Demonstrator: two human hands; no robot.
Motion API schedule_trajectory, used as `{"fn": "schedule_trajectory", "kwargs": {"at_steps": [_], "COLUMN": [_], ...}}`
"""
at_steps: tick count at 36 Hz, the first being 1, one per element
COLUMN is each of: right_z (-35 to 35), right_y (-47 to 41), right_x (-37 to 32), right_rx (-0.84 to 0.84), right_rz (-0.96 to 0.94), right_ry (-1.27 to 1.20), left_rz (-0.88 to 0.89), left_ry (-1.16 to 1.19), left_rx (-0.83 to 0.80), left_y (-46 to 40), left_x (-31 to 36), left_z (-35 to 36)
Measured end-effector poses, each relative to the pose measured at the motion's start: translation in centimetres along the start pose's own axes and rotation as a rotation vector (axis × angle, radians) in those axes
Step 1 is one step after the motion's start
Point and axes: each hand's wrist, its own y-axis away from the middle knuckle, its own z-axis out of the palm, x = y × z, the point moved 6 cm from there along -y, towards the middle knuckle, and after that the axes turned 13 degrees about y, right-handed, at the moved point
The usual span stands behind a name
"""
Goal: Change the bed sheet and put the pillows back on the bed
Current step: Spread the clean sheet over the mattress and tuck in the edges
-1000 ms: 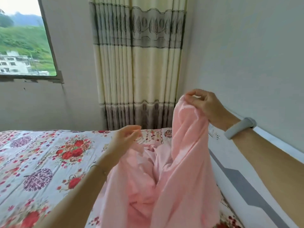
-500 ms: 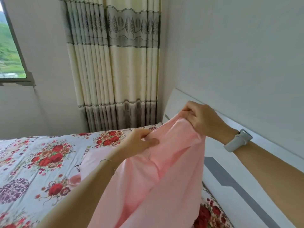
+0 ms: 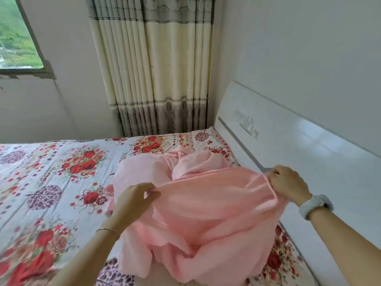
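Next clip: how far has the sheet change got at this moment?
Early. The floral sheet covers the mattress, whether old or new is unclear. In hand: left hand and right hand grip one edge of the bunched pink sheet above the bed. Left: spreading it and returning the pillows; none visible.

Single head-worn view, angled down, close over bed [image 3: 51,182] toward corner curtain [image 3: 156,69].

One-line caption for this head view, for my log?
Both hands, left and right, stretch a pink cloth sheet over the floral-printed bed sheet.

Matt pink cloth sheet [image 3: 206,203]; glossy white headboard [image 3: 299,145]; pleated fabric curtain [image 3: 160,69].
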Motion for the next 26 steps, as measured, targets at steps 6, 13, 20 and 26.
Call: {"fn": "schedule_trajectory", "kwargs": {"at_steps": [6, 13, 20, 26], "right_z": [9.2, 14.2, 13.2, 4.9], "right_y": [6.1, 12.3, 8.0, 2.2], "right_x": [-5.5, -13.0, -10.5, -0.6], "right_rx": [-0.452, -0.961, -0.539, 0.370], "right_rz": [-0.257, -0.042, 0.121, 0.424], "right_ry": [-0.111, -0.784, -0.659, -0.690], "left_rz": [0.194, 0.362, 0.152, -0.306], "left_ry": [0.227, 0.487, 0.371, 0.129], "left_rx": [-0.142, -0.357, -0.147, -0.157], "left_y": [6.4, 10.6, 10.1, 9.8], "left_x": [2.0, 6.1, 3.9, -4.6], "left_z": [5.2, 8.3, 6.7, 4.7]}}
